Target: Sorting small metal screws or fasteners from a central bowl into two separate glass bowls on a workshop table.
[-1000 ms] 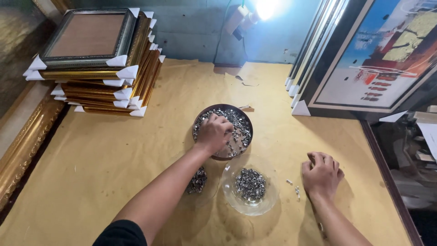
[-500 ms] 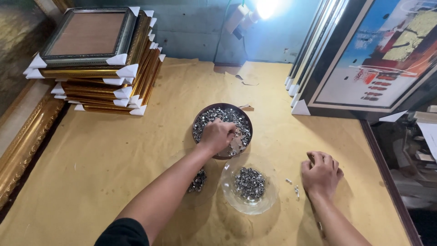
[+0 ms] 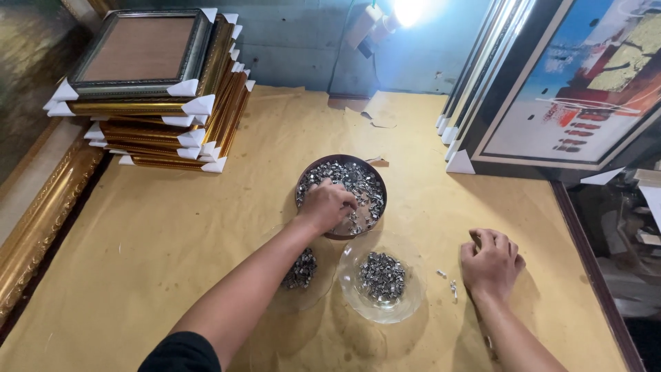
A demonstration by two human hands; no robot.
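A dark round bowl [image 3: 372, 176] full of several small silvery metal pieces sits mid-table. My left hand [image 3: 326, 204] reaches into it, fingers curled down among the pieces; whether it grips any is hidden. Just in front stand two clear glass dishes: one [image 3: 406, 306] with a heap of the same pieces, another [image 3: 301, 272] partly under my left forearm with a smaller heap. My right hand [image 3: 490, 262] rests on the paper to the right, fingers curled loosely, near a few stray metal pieces [image 3: 451, 286].
Brown paper [image 3: 158, 262] covers the table. A stack of gilded picture frames [image 3: 158, 96] with white corner guards stands at the back left. Framed pictures [image 3: 571, 89] lean at the back right. A gold moulding [image 3: 41, 220] runs along the left edge; a lamp [image 3: 406, 10] glares above.
My left hand has slid slightly toward me within the dark bowl, still among the metal pieces. My right hand has stayed in place.
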